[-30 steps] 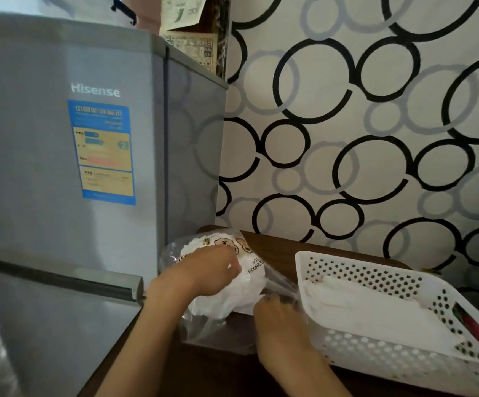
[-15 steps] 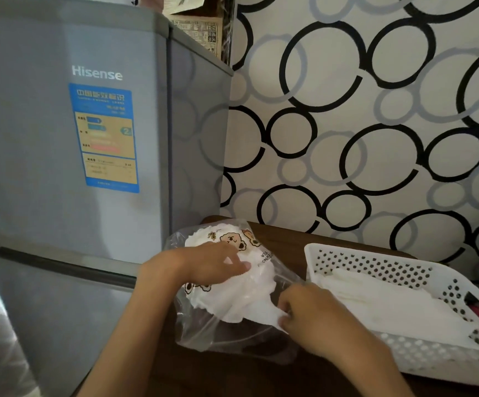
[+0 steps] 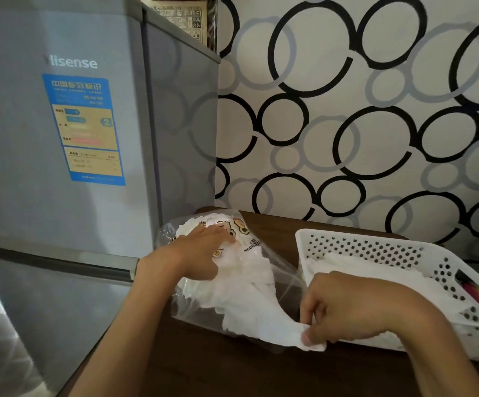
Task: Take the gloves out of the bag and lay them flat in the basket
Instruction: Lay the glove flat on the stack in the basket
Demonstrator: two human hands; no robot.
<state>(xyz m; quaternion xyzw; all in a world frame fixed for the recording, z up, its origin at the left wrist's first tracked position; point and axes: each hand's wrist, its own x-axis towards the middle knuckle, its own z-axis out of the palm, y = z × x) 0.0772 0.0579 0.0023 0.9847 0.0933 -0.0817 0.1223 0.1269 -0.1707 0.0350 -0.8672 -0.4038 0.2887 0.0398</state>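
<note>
1. On the dark wooden table [image 3: 261, 373] lies one clear bag [image 3: 284, 270] with a wad of thin white gloves [image 3: 244, 290] inside, too bunched to count
2. One white perforated basket [image 3: 375, 247] stands just beside the bag and already holds some white gloves laid flat, so the task looks partly done
3. Left hand [image 3: 201, 253] presses with straight fingers on the bag; right hand [image 3: 344, 308] pinches a glove edge at the bag's mouth
4. What is left, as I judge it: draw this glove out, spread it in the basket, then empty the bag
</note>
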